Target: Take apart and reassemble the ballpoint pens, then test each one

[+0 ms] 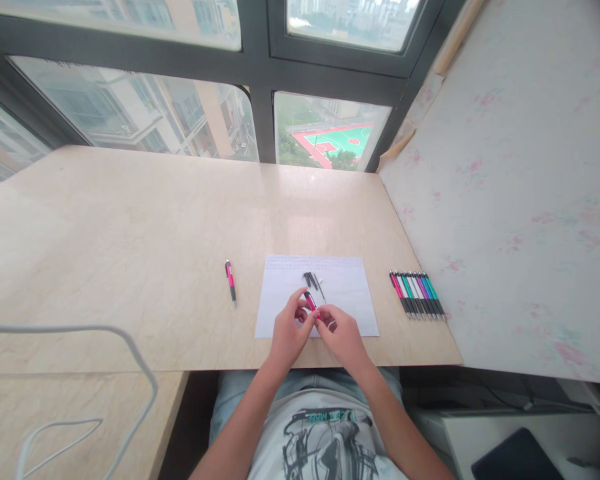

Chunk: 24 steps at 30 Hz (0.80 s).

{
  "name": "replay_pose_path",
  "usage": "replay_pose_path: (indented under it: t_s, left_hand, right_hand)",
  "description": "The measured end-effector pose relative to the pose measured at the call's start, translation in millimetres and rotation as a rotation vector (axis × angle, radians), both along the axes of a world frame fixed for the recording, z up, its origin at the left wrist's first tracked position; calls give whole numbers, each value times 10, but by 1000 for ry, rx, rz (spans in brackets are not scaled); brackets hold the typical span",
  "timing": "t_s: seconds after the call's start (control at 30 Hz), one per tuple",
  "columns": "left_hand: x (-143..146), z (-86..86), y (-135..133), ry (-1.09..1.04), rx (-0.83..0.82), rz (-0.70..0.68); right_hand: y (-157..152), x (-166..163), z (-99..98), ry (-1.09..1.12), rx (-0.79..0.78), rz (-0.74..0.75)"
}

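Observation:
My left hand (289, 331) and my right hand (341, 335) meet over the near edge of a white sheet of paper (347, 290) on the beige table (130, 227). Both pinch a small pink pen part (311, 301) between their fingertips. Just beyond the fingers, a few dark pen parts (314, 280) lie on the sheet. A whole pink and black pen (231, 281) lies alone on the table left of the paper. A row of several coloured pens (417, 294) lies side by side to the right of the paper.
A white cable (130, 347) loops over the lower table at the left. Windows (180, 113) run behind the table's far edge, and a pale wall (520, 200) closes the right side. A dark flat object (517, 457) lies low at the right.

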State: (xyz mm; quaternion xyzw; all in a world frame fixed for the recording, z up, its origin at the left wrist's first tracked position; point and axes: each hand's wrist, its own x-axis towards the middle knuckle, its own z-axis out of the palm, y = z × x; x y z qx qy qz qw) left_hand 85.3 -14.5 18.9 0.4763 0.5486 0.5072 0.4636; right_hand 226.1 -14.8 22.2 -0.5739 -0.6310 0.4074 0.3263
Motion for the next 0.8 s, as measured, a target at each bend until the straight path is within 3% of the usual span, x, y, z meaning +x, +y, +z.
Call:
replay_pose_path:
  t_s: [0.17, 0.37, 0.5, 0.8]
  left_hand:
    - [-18, -45, -14, 47, 25, -27]
    - [-32, -119, -30, 98, 41, -62]
    - [-38, -149, -38, 173, 59, -89]
    - [-61, -176, -41, 294, 131, -119]
  right_hand:
    - [84, 134, -51, -153, 42, -67]
    - [306, 278, -108, -491, 120, -229]
    - [411, 249, -124, -639, 147, -209]
    - [313, 350, -203, -627, 221, -202]
